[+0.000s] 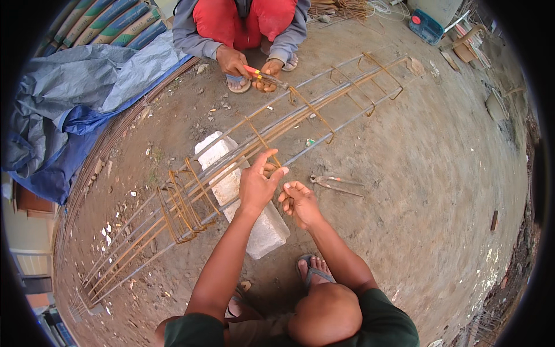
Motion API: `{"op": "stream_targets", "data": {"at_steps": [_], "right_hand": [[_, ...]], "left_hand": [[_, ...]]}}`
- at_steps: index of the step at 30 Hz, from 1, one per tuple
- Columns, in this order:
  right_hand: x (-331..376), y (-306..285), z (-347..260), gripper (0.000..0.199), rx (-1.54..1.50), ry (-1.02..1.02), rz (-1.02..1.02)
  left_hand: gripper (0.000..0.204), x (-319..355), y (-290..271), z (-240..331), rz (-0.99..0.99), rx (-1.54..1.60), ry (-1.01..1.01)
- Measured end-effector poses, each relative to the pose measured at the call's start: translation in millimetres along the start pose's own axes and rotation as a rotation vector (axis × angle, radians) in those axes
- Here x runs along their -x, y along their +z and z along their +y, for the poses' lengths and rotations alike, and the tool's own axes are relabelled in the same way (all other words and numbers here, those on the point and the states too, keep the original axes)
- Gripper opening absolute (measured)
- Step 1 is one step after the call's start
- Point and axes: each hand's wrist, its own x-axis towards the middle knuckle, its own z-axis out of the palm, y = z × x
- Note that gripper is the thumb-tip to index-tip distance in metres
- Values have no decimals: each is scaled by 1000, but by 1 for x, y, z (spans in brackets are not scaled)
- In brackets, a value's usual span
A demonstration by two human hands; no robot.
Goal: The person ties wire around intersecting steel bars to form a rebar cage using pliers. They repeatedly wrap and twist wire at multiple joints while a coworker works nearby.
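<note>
A long cage of steel rebar with rusty square stirrups runs diagonally over a white block on the dirt. My left hand hovers at the cage, fingers spread around one stirrup and thin tie wire. My right hand is just right of it, palm up, fingers loosely curled; whether it holds wire I cannot tell. Pincers lie on the ground to the right of my right hand. Across the cage a squatting person grips orange-handled pliers at a stirrup.
A grey and blue tarp covers a pile at left, with stacked sacks behind it. A blue box and wood scraps lie at the far right. My sandalled foot is near the block.
</note>
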Motion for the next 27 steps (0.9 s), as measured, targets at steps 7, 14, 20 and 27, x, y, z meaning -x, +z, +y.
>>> {"op": "stream_targets", "data": {"at_steps": [7,14,20,27], "right_hand": [[-7,-6,-1,16,-74,-46,-27],[-11,-9,-3,17,276,-176,55],[-4,19,-74,16,1193,-1005,163],[-34,50,-110,11,1546,-977,-206]], "left_hand": [[102,3,1,0,67,-55,0],[38,-8,1,-6,-71,-23,-100],[31,-10,0,-17,-70,106,-93],[25,-10,-6,-4,-67,-21,-50]]}}
